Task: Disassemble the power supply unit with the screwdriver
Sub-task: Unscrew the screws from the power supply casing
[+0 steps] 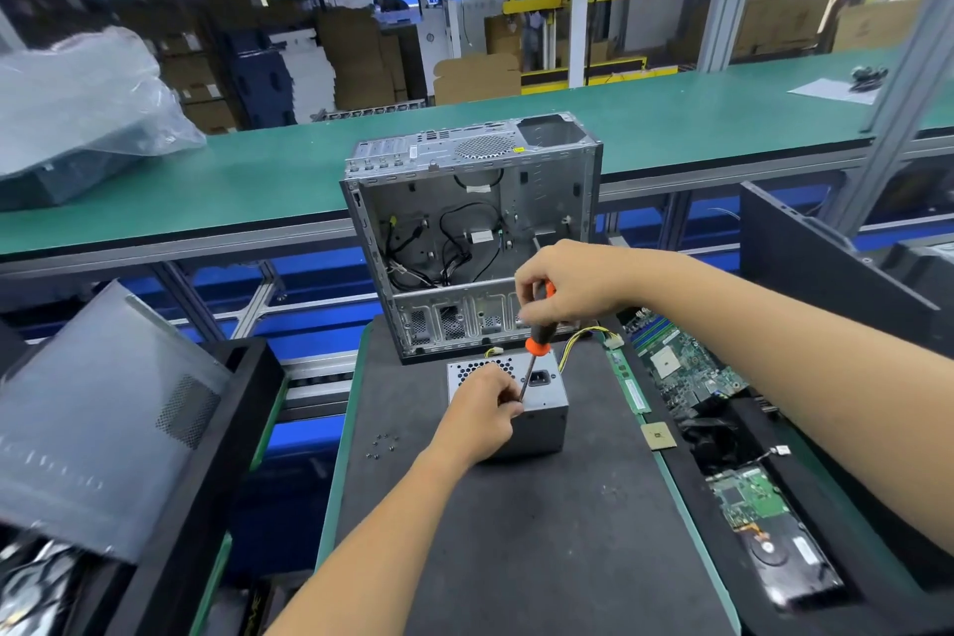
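Observation:
The grey metal power supply unit stands on the dark mat, its vent grille and power socket facing up. My right hand grips the orange and black handle of the screwdriver from above. The shaft slants down to the unit's top face. My left hand rests on the unit and pinches the shaft near its tip. Yellow and black wires trail from the unit's far side.
An empty computer case stands open just behind the unit. Several loose screws lie on the mat to the left. A motherboard, a CPU chip and a hard drive lie to the right. A grey side panel leans at left.

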The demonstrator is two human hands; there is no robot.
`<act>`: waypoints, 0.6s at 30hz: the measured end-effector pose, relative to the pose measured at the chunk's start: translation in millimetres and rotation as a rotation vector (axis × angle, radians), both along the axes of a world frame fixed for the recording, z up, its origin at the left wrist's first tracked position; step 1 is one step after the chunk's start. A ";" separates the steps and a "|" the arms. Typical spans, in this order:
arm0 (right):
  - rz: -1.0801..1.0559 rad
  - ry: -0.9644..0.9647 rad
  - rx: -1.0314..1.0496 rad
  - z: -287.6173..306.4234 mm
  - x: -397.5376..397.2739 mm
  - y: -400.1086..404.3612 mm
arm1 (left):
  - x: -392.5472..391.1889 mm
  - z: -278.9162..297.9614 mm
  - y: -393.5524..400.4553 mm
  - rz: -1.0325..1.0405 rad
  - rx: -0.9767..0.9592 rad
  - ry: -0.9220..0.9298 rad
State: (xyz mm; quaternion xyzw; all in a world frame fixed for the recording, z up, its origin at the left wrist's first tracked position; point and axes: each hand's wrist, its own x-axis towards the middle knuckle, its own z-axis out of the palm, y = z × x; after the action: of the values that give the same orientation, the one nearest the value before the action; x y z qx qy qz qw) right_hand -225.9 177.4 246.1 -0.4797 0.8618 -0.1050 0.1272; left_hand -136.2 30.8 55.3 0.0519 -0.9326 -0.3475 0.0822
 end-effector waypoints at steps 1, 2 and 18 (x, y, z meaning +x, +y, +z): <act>0.002 0.080 0.051 -1.1 -0.1 -2.6 | 0.3 0.2 0.4 -0.006 -0.007 0.006; 0.007 0.145 0.101 -1.1 -0.3 -5.4 | 0.7 0.3 0.8 -0.011 -0.014 0.011; -0.013 -0.019 0.435 -1.7 6.1 6.2 | 1.4 12.1 2.2 -0.112 -0.207 0.008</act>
State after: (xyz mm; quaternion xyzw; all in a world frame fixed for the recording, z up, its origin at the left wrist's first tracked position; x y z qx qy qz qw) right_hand -219.8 183.6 244.4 -0.4344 0.8659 0.0783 0.2352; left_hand -134.9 33.0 67.4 -0.0106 -0.9646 -0.2538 0.0714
